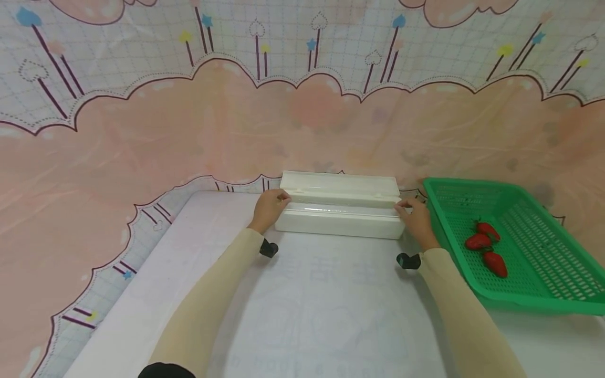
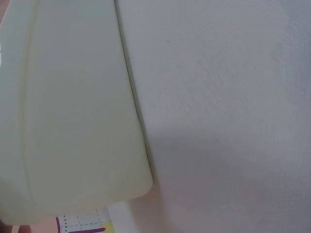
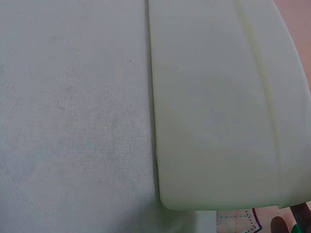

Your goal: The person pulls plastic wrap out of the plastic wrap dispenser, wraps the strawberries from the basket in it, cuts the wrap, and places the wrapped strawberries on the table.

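Observation:
A long white cling film dispenser (image 1: 337, 223) lies across the far part of the table, its lid (image 1: 339, 184) raised at the back. Shiny clear cling film (image 1: 342, 208) shows in the gap between lid and body. At the dispenser's left end, my left hand (image 1: 269, 209) pinches the film's edge between thumb and fingers. My right hand (image 1: 418, 221) pinches it likewise at the right end. Both wrist views show mainly the dispenser's smooth front wall (image 2: 82, 111), also seen from the right side (image 3: 209, 111); in them the pinching fingertips are hidden.
A green plastic basket (image 1: 543, 304) stands right of my right hand, with strawberries (image 1: 495, 264) inside. The white tabletop (image 1: 326, 310) stretches in front of the dispenser. Behind hangs a patterned pink and white cloth (image 1: 264, 136).

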Demonstrator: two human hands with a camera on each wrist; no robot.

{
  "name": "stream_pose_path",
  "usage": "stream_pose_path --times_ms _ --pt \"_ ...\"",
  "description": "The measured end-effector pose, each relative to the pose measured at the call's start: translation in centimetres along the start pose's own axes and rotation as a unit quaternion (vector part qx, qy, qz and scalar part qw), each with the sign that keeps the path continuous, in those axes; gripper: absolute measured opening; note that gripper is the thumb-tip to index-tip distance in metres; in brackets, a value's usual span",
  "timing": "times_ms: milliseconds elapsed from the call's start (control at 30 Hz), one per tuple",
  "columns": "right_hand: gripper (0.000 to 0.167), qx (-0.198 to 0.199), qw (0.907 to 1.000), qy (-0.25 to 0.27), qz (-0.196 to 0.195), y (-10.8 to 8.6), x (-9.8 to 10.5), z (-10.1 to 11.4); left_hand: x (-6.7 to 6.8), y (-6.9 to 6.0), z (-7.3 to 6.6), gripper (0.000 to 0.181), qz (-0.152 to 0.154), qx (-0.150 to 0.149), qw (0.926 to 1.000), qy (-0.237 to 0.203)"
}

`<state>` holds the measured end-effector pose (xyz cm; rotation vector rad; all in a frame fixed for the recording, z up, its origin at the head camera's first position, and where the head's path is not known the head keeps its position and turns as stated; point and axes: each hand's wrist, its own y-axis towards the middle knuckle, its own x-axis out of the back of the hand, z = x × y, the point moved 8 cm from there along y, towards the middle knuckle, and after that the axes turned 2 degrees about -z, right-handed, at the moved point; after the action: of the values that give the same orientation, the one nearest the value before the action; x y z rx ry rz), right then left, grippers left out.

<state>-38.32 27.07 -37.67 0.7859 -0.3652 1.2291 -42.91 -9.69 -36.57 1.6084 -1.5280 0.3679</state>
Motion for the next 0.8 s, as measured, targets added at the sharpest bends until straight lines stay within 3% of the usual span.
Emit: stream_pose_path --times_ms 367,600,800 --pt "0.034 -0.005 0.9972 0.036 0.065 0.6 -0.8 0.2 -0.1 0.1 -0.2 0.018 0.003 -0.012 0.9999 0.012" --pt "0.029 -0.035 0.999 0.012 0.025 1.2 -0.8 -0.5 -0.3 0.1 -0.2 0.018 0.003 -0.001 0.9999 0.011" --pt "0.031 -0.05 0.9982 0.033 0.006 1.0 -0.8 -0.8 -0.3 0.2 0.1 0.018 -0.013 0.019 0.9989 -0.04"
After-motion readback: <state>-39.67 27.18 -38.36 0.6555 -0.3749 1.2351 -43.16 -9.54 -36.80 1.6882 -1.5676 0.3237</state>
